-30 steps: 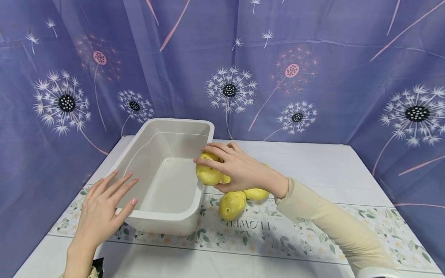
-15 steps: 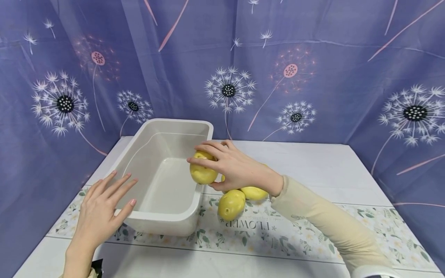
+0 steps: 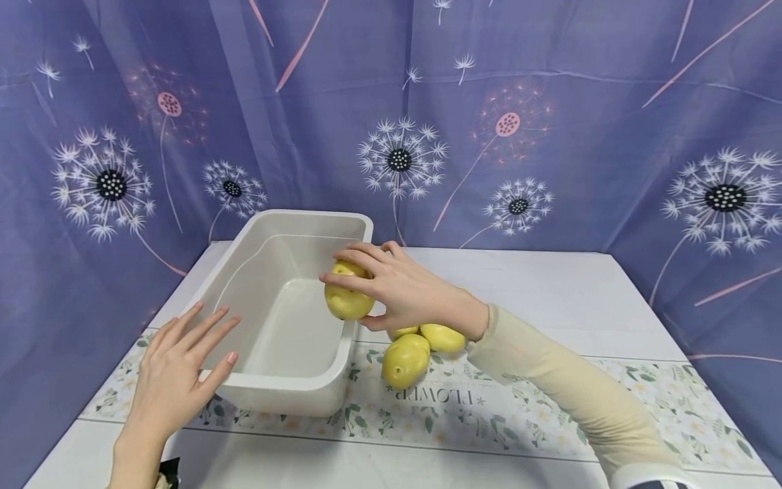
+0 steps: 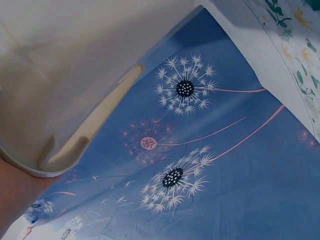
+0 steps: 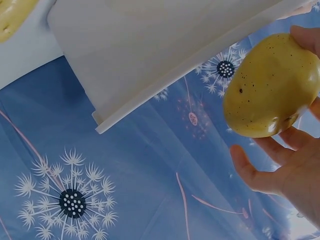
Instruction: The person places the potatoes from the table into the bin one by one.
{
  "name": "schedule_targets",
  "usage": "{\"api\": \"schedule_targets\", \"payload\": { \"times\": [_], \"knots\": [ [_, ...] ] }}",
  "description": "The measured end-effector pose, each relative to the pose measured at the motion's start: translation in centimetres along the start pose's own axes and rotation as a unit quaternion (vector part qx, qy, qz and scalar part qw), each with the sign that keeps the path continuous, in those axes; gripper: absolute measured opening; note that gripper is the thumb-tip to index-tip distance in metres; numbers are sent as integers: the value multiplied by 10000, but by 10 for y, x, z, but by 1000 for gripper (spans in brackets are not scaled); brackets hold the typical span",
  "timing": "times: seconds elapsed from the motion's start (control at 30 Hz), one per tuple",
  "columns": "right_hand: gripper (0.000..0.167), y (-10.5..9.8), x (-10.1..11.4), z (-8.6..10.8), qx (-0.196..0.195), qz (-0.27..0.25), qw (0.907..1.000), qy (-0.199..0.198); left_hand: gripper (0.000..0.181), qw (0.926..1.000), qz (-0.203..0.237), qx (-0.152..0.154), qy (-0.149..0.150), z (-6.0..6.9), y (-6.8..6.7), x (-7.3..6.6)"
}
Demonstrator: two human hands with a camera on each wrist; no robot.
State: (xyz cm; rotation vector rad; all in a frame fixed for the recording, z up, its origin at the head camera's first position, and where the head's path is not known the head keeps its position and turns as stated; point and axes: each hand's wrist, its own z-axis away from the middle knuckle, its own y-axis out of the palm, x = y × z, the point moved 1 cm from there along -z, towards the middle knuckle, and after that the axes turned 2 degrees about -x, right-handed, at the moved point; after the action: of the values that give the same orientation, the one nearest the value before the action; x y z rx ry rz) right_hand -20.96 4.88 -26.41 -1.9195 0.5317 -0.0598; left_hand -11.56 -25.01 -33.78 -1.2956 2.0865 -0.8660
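A yellow potato (image 3: 345, 301) with small dark specks is held by my right hand (image 3: 408, 284), thumb and fingers curled round it. In the head view it overlaps the right side of a pale grey plastic bin (image 3: 277, 382); in the right wrist view, the whole potato (image 5: 272, 85) shows above the bin's wall (image 5: 165, 55). At the bin's near left corner is my left hand (image 3: 171, 380), fingers spread and fairly straight, holding nothing. Its fingertips reach over the rim; whether they touch it I cannot tell. The visible bin floor shows no potato.
Right of the bin, a potato (image 3: 406, 361) lies on the table, with another potato (image 3: 444, 337) against it and others partly hidden behind my right wrist. A white table (image 3: 550, 285) with a floral strip stands before a purple dandelion curtain (image 3: 305, 136).
My right hand has carried the potato left and slightly up, further over the bin's right rim. The left hand keeps its place, and the potatoes on the table lie where they were.
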Motion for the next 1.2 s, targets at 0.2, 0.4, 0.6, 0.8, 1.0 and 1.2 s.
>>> {"api": "schedule_targets", "payload": {
  "times": [0.2,0.4,0.6,0.8,1.0,1.2],
  "knots": [
    [69,0,0,-6,30,70,10000,8,42,10000,-12,-26,9,0,-1,-1],
    [70,0,1,-12,111,61,9999,63,42,10000,-18,-24,25,0,0,-1],
    [71,-1,1,-20,215,112,9996,109,42,10000,-20,-3,4,1,0,-1],
    [70,0,2,-27,278,194,9994,78,42,10000,-21,6,-3,2,0,-1],
    [69,3,0,-33,302,2,9995,127,42,10000,-30,6,12,2,0,-1],
    [67,7,-5,-40,254,-151,9994,180,42,10000,-27,13,15,1,0,-1]
  ]
}}
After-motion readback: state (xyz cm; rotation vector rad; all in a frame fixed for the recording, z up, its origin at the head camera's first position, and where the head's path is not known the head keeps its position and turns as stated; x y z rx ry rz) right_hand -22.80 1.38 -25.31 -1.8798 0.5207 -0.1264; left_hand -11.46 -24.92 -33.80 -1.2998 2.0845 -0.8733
